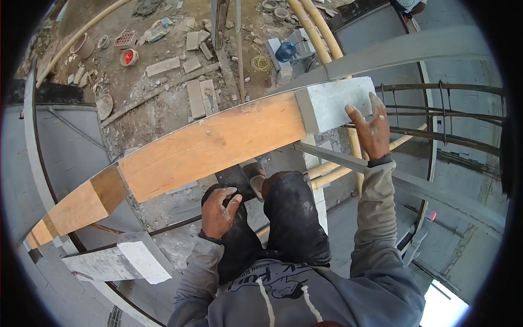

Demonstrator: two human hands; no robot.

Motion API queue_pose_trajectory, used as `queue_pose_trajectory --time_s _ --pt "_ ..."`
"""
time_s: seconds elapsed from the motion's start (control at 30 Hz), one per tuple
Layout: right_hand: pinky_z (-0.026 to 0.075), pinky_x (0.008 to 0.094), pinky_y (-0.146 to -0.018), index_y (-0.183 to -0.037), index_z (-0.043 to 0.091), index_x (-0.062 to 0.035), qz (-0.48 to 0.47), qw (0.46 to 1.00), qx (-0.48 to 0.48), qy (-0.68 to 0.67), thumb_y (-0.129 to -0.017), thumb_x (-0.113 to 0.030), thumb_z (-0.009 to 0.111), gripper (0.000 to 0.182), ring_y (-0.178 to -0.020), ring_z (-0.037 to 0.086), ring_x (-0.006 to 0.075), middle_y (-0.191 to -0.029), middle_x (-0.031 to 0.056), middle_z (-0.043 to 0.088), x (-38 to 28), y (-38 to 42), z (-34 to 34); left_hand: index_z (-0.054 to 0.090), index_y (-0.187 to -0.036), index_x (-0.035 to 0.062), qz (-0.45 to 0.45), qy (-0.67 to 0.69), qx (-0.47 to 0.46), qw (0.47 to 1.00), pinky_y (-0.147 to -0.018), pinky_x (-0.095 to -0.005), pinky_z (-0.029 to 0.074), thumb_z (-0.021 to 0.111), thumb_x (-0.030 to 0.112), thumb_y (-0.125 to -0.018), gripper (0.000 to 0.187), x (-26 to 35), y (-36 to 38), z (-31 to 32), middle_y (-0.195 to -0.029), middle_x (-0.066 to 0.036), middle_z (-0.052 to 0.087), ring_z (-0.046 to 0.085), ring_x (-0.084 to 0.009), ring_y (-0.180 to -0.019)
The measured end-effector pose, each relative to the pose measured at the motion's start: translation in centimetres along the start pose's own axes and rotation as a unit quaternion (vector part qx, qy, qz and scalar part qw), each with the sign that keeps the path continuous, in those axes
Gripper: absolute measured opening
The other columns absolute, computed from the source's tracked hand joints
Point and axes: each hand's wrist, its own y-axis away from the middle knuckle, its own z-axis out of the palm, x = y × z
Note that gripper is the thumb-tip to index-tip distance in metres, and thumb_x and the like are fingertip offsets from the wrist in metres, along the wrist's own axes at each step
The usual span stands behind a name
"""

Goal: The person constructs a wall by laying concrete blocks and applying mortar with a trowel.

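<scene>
A white lightweight concrete block [340, 103] lies at the right end of a row on top of a wall, with a grey mortar face towards the orange-brown board. My right hand [372, 128] grips the block's right end, its thumb on the near part and a finger over the far corner. The long orange-brown wooden board [218, 143] runs left from the block. My left hand [219, 213] is by my left knee [231, 191], fingers loosely bent and thumb apart, with nothing in it.
Steel reinforcing bars [447, 113] stick out to the right of the block. Bamboo poles [321, 30] and a grey beam [403, 52] cross beyond it. Far below are rubble, loose blocks [162, 67], a blue water jug [285, 52] and a bucket [129, 57]. Another white block [144, 262] lies at lower left.
</scene>
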Motion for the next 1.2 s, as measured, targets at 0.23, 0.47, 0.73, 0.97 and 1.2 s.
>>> queue_pose_trajectory --time_s 0.23,0.47,0.73,0.97,1.2 --pt "0.028 0.0436 -0.109 -0.133 0.031 0.0150 0.060 0.988 -0.143 0.015 -0.075 -0.052 0.070 0.097 -0.132 0.029 0.0442 -0.137 0.0349 0.033 -1.0 -0.8 -0.8 0.067 -0.095 0.0012 -0.115 0.005 0.003 0.993 -0.074 -0.0389 0.049 0.067 0.023 -0.082 0.025 3.2 2.2 2.1 -0.091 -0.019 0.064 0.063 -0.0362 -0.084" --pt "0.025 0.0453 -0.110 -0.135 0.028 0.0132 0.033 0.981 -0.170 0.091 -0.073 -0.045 0.075 0.097 -0.133 0.026 0.0440 -0.138 0.0342 0.031 -1.9 -0.8 0.2 0.067 -0.095 0.0009 -0.258 0.032 -0.039 0.965 -0.075 -0.0372 0.049 0.062 0.027 -0.085 0.028 5.8 5.2 2.5 -0.090 -0.019 0.065 0.064 -0.0346 -0.085" --pt "0.035 0.0472 -0.099 -0.126 0.036 0.0145 0.001 0.962 -0.235 0.136 -0.072 -0.046 0.075 0.090 -0.115 0.040 0.0455 -0.122 0.0324 0.042 -2.3 -2.1 0.0 0.067 -0.097 0.0003 -0.288 0.055 -0.032 0.955 -0.078 -0.0351 0.048 0.061 0.026 -0.088 0.028 6.5 3.3 2.6 -0.093 -0.017 0.067 0.065 -0.0310 -0.088" --pt "0.027 0.0481 -0.103 -0.124 0.038 0.0196 -0.026 0.938 -0.288 0.191 -0.083 -0.059 0.055 0.090 -0.117 0.037 0.0451 -0.127 0.0325 0.040 -2.4 -2.7 0.0 0.067 -0.097 0.0010 -0.274 0.021 -0.039 0.961 -0.078 -0.0342 0.048 0.060 0.027 -0.089 0.029 6.3 3.6 4.4 -0.092 -0.016 0.067 0.065 -0.0285 -0.088" --pt "0.027 0.0433 -0.104 -0.124 0.037 0.0194 -0.028 0.948 -0.271 0.164 -0.083 -0.056 0.057 0.088 -0.115 0.038 0.0415 -0.120 0.0301 0.043 -2.6 -2.4 0.0 0.067 -0.096 0.0014 -0.269 0.064 -0.031 0.961 -0.076 -0.0367 0.050 0.061 0.029 -0.087 0.029 7.4 2.4 4.7 -0.092 -0.018 0.067 0.065 -0.0326 -0.085"
